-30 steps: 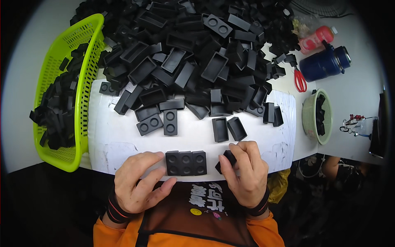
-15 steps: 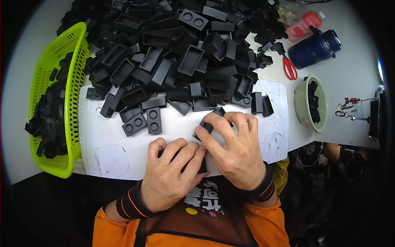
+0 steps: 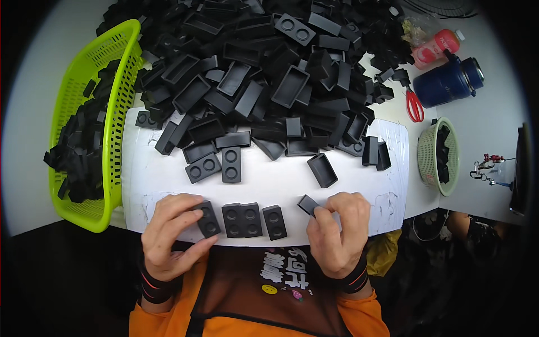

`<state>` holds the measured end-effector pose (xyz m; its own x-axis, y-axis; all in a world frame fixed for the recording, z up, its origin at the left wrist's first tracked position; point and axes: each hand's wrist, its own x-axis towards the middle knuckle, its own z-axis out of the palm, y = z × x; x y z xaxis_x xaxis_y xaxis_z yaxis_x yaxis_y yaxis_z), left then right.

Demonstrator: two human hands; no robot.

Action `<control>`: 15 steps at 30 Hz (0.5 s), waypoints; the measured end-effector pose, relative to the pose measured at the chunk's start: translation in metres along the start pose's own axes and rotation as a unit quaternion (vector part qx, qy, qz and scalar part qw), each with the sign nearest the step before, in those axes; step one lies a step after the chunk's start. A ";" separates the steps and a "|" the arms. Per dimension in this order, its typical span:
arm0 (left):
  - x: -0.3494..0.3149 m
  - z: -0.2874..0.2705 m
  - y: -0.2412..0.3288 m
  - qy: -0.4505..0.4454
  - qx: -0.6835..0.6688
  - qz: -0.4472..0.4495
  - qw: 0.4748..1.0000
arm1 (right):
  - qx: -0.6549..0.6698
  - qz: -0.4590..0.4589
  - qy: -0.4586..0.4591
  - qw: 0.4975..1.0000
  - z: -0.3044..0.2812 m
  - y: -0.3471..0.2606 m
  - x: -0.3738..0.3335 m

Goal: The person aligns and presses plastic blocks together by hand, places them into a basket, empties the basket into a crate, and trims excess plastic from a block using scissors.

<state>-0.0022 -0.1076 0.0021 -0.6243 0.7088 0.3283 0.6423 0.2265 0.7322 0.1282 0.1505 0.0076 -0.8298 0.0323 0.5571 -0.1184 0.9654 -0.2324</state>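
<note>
My left hand (image 3: pixel 171 233) closes its fingers and thumb round the left side of a black plastic block (image 3: pixel 208 219) with two round rings on its top. To its right, a pair of matching black blocks (image 3: pixel 241 220) lie side by side, touching. Apart from them lies another two-ringed block (image 3: pixel 274 222), slightly tilted. My right hand (image 3: pixel 339 233) pinches a small black block (image 3: pixel 307 205) between thumb and fingers, its lower end hidden by them. Farther up, a hollow-side-up block (image 3: pixel 322 170) lies alone on the white board (image 3: pixel 168 180).
A large heap of black blocks (image 3: pixel 247 101) covers the far side. On the left stands a green basket (image 3: pixel 115 216) holding black pieces. To the right are a pale green basket (image 3: pixel 431 157), red-handled scissors (image 3: pixel 414 106), a dark blue flask (image 3: pixel 443 84) and a pink bottle (image 3: pixel 435 49).
My hands have moved apart, left hand leftward and right hand rightward, uncovering the blocks between them. The hollow block lies free above. The whole view has shifted slightly.
</note>
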 end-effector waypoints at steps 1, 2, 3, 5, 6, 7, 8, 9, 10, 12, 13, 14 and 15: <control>0.003 0.002 0.000 -0.032 0.056 0.023 0.998 | 0.039 0.029 -0.018 0.999 0.002 -0.009 -0.003; 0.003 0.004 0.001 -0.031 0.058 0.021 0.998 | 0.081 0.056 -0.034 0.995 0.002 -0.016 -0.009; 0.002 0.006 0.001 -0.027 0.077 0.022 0.996 | 0.122 0.062 -0.069 0.988 -0.005 -0.021 -0.012; 0.003 0.004 0.002 -0.030 0.123 0.028 0.992 | 0.159 0.041 -0.100 0.981 -0.013 -0.018 -0.008; 0.004 0.005 0.005 -0.030 0.124 0.025 0.992 | 0.191 0.021 -0.129 0.973 -0.015 -0.015 -0.008; 0.006 0.009 0.009 -0.020 0.112 0.011 0.993 | 0.195 0.028 -0.123 0.973 -0.014 -0.009 -0.013; 0.009 0.013 0.013 -0.011 0.101 -0.003 0.995 | 0.170 0.044 -0.127 0.976 -0.014 -0.006 -0.009; 0.013 0.017 0.017 -0.011 0.099 -0.003 0.995 | 0.167 0.045 -0.140 0.975 -0.013 -0.004 -0.005; 0.020 0.022 0.022 -0.036 0.111 0.006 0.993 | 0.162 0.048 -0.152 0.974 -0.012 -0.002 -0.002; 0.028 0.026 0.022 -0.062 0.119 0.020 0.991 | 0.166 0.032 -0.157 0.973 -0.006 -0.001 -0.003; 0.030 0.027 0.020 -0.066 0.123 0.034 0.990 | 0.176 0.011 -0.162 0.971 -0.003 0.000 -0.003; 0.033 0.028 0.018 -0.069 0.128 0.048 0.988 | 0.173 0.013 -0.162 0.971 -0.003 0.003 -0.003; 0.035 0.027 0.017 -0.072 0.119 0.052 0.989 | 0.174 0.029 -0.149 0.973 -0.004 0.007 -0.004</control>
<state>-0.0017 -0.0609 0.0101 -0.4911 0.8205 0.2928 0.7963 0.2866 0.5326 0.1327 0.1581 0.0073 -0.9557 -0.0414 0.2915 -0.2006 0.8165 -0.5414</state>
